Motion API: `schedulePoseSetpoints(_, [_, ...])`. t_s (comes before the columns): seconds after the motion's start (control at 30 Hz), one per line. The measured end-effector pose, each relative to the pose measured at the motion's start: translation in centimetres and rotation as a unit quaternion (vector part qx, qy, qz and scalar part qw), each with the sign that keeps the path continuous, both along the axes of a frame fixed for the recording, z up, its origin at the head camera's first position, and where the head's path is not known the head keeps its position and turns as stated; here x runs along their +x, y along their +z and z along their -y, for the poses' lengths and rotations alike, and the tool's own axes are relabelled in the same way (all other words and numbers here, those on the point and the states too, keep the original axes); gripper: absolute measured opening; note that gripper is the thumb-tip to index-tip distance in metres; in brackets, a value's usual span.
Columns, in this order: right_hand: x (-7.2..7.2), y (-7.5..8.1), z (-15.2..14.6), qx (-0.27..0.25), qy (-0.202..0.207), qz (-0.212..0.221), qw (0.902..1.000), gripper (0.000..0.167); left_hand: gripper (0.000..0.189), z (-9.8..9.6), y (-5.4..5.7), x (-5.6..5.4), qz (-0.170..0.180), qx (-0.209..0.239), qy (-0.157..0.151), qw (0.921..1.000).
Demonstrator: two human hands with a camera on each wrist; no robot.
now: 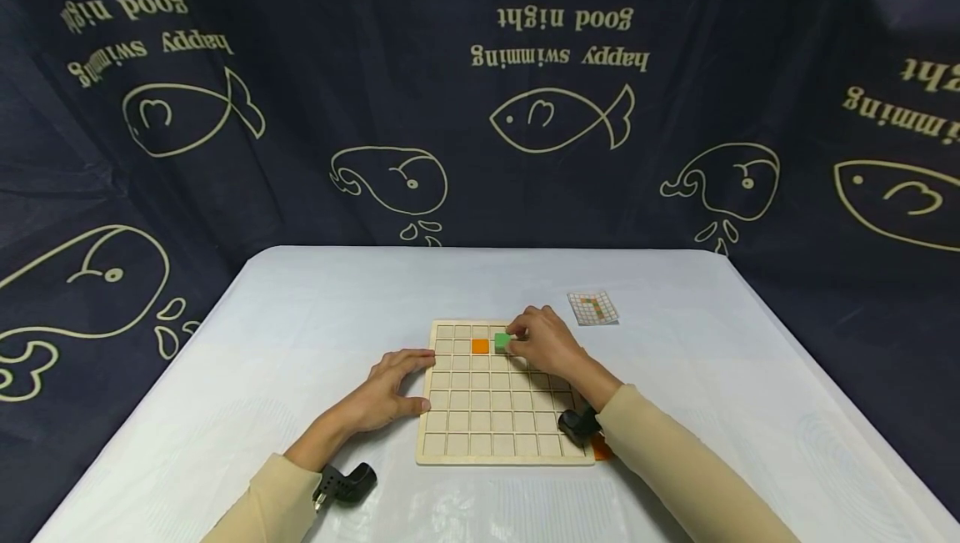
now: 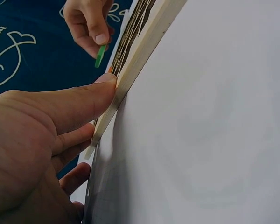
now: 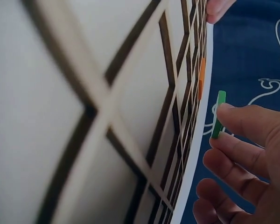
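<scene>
A wooden grid board (image 1: 480, 422) lies flat on the table. My right hand (image 1: 546, 344) pinches a green square tile (image 1: 501, 343) between thumb and finger. In the right wrist view that green tile (image 3: 219, 114) is held on edge, apart from the board's surface. An orange square tile (image 1: 480, 346) sits in a cell of the second row from the far edge, just left of the green one. Along the board's left edge rests my left hand (image 1: 386, 391), its fingers and thumb spread and touching the rim. The left wrist view shows the left thumb (image 2: 86, 100) against the wooden side.
A small patterned card (image 1: 592, 308) with a grid and coloured squares lies beyond the board to the right. Part of an orange piece (image 1: 602, 448) shows beside the board's near right corner, under the right forearm. A dark printed cloth (image 1: 480, 193) hangs behind the white table (image 1: 337, 293).
</scene>
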State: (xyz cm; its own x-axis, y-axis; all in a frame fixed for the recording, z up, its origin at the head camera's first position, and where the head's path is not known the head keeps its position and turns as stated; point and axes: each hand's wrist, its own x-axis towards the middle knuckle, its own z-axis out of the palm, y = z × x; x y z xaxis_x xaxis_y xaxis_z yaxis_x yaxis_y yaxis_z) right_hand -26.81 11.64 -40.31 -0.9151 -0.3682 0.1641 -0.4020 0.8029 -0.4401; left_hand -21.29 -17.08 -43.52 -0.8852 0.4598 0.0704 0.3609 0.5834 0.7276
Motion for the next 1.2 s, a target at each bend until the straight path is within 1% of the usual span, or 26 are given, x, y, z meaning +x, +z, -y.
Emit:
schedulePoseSetpoints(0.2, [-0.14,0.02,0.41,0.010,0.000,0.005,0.9999,0.022,0.063,0.05,-0.06,-0.01,-0.002,0.001,-0.002,1.0000])
schedulePoseSetpoints(0.4, [-0.24,-0.05,0.42,0.020,0.002,0.014,0.9997,0.022,0.063,-0.06,0.00,0.03,0.001,-0.004,0.004,1.0000])
schedulePoseSetpoints(0.7, [-0.60,-0.35,0.37,0.023,0.011,0.029,0.9993,0.024,0.063,-0.11,0.01,0.03,0.004,-0.003,0.006,1.0000])
schedulePoseSetpoints(0.97, [-0.88,-0.74,0.37,0.037,0.015,0.026,0.9989,0.022,0.063,-0.04,-0.24,-0.07,0.004,-0.006,0.006,1.0000])
schedulePoseSetpoints(1.2, [-0.85,-0.76,0.34,0.043,0.019,0.022,0.9986,0.023,0.064,0.03,-0.30,-0.12,0.001,-0.006,0.002,1.0000])
